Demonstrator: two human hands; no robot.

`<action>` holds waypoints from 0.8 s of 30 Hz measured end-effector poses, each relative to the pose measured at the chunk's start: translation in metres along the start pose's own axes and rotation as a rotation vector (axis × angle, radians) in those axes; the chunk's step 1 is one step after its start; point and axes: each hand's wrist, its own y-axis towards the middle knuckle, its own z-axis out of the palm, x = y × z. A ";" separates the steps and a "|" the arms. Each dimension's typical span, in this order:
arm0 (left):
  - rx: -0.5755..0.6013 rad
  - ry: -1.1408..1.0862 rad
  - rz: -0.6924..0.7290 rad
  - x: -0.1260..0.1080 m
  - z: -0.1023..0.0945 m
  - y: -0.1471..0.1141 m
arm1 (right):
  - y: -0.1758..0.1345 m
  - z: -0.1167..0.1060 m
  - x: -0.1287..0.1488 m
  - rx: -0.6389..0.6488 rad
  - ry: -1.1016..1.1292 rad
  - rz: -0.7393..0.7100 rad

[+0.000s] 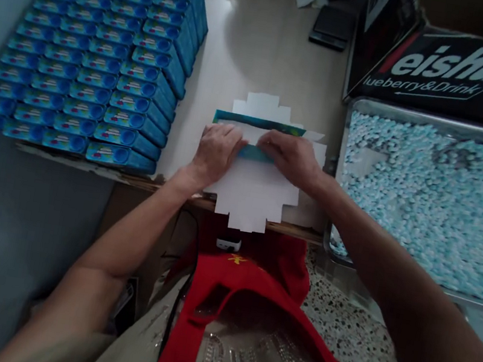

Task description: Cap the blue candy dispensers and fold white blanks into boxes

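A flat white carton blank (253, 190) with stepped tabs lies at the table's front edge, its lower tab overhanging. Across its middle, a panel with a blue-green printed strip (260, 123) is folded up. My left hand (218, 152) grips the left part of this fold, fingers curled and thumb toward the middle. On the right part, my right hand (291, 157) pinches the same fold with bent fingers. The fingertips of both hands are close together, and the blue-green print shows between and below them. The undersides of the fingers are hidden.
Stacked blue printed boxes (82, 58) fill the table's left side. To the right, a metal tray (339, 172) holds many light-blue and white pieces, with a black printed cardboard box (451, 73) behind it. A small dark scale-like device (332, 27) sits at the back.
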 end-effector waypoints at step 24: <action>0.074 0.165 0.134 0.011 0.009 0.002 | -0.010 0.031 0.010 -0.003 -0.417 0.106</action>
